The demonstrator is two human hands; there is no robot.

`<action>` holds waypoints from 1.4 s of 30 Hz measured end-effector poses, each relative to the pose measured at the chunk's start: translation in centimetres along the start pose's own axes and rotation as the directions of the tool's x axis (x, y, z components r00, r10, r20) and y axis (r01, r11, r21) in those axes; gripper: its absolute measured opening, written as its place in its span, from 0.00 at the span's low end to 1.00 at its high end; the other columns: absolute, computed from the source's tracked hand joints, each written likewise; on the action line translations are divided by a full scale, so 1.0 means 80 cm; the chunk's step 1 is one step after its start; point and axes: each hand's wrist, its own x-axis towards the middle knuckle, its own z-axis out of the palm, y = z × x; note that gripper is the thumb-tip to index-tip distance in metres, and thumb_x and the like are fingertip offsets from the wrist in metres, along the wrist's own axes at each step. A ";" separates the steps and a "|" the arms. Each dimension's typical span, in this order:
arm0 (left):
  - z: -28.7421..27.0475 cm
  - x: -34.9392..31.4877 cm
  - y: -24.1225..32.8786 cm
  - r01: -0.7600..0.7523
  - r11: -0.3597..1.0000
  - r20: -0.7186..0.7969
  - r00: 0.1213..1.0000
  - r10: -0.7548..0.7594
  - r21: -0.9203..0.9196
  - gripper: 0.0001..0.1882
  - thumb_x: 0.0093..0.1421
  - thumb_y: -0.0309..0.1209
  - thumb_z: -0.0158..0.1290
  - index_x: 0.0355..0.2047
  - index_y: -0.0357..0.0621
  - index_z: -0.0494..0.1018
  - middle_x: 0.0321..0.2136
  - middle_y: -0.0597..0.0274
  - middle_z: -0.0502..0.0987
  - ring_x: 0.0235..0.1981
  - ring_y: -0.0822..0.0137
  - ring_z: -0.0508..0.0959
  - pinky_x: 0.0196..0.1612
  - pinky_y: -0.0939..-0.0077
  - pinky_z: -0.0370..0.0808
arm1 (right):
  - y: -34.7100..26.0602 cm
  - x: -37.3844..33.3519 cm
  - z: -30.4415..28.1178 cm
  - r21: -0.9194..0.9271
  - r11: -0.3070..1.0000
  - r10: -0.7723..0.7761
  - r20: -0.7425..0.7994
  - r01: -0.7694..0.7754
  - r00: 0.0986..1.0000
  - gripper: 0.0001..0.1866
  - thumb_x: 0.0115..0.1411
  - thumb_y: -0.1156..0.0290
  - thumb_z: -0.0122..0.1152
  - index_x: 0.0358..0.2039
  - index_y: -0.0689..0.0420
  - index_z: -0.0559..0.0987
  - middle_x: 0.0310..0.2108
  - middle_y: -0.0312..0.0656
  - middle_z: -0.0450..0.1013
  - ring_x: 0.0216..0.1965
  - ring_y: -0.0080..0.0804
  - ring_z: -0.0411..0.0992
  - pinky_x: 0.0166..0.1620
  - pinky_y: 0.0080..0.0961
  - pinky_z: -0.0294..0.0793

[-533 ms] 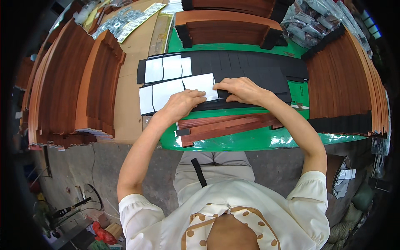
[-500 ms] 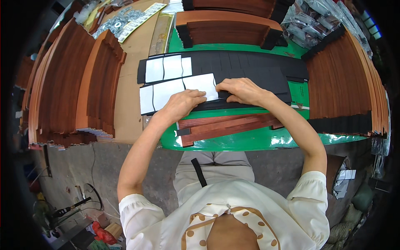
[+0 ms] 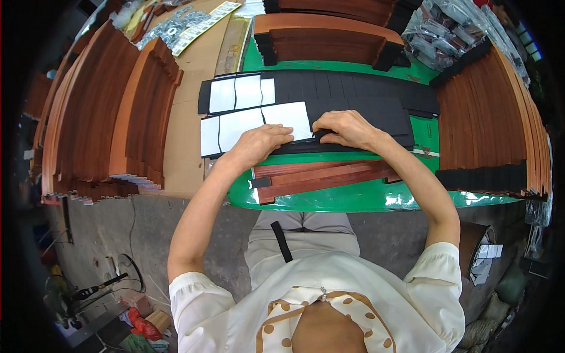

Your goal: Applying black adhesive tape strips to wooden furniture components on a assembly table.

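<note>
A black sheet (image 3: 376, 120) cut into strips lies on the table, with a white backing panel (image 3: 238, 125) showing on its left part, crossed by dark lines. My left hand (image 3: 261, 143) rests on the white panel near its lower right, fingers stretched out and lying flat. At the panel's right edge my right hand (image 3: 348, 129) is closed in a pinch on a black strip (image 3: 322, 135), most of it hidden under the fingers. Behind lies a second black sheet (image 3: 347, 85), with another white panel (image 3: 247, 94) on its left end.
Reddish-brown wooden strips (image 3: 326, 179) lie near the front edge of the green tabletop (image 3: 241, 194). Stacks of curved wooden pieces stand at left (image 3: 88, 112), right (image 3: 479, 112) and back (image 3: 329, 41). Plastic-wrapped parts (image 3: 438, 35) sit at the back right, bagged metal washers (image 3: 182, 26) at the back left.
My right hand has stayed pinched and shifted very slightly right at the panel's edge. My left hand keeps its place on the panel. The whole view has moved slightly.
</note>
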 end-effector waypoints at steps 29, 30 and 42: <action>-0.015 -0.006 -0.005 0.174 0.862 0.022 0.982 -0.186 -0.477 0.21 0.55 0.23 0.54 0.50 0.43 0.73 0.54 0.53 0.71 0.56 0.57 0.70 0.59 0.71 0.63 | -0.013 -0.130 -0.057 0.928 0.371 0.790 -0.299 -0.029 0.536 0.09 0.60 0.73 0.60 0.41 0.59 0.79 0.39 0.34 0.74 0.39 0.21 0.74 0.42 0.18 0.76; -0.021 -0.012 -0.004 0.216 0.782 -0.014 0.961 -0.277 -0.584 0.20 0.55 0.23 0.54 0.50 0.41 0.73 0.53 0.51 0.71 0.56 0.57 0.70 0.59 0.72 0.62 | -0.020 -0.139 -0.059 0.945 0.326 0.798 -0.295 0.036 0.525 0.09 0.60 0.72 0.60 0.41 0.59 0.79 0.41 0.34 0.73 0.39 0.21 0.73 0.42 0.19 0.76; 0.004 0.044 0.237 -0.082 0.968 -0.470 0.882 -0.041 -0.238 0.16 0.51 0.21 0.58 0.43 0.39 0.76 0.38 0.54 0.75 0.38 0.63 0.77 0.37 0.72 0.74 | -0.077 -0.260 -0.044 0.979 0.164 0.902 -0.198 0.122 0.384 0.07 0.59 0.67 0.61 0.33 0.57 0.79 0.26 0.30 0.71 0.29 0.17 0.70 0.38 0.19 0.73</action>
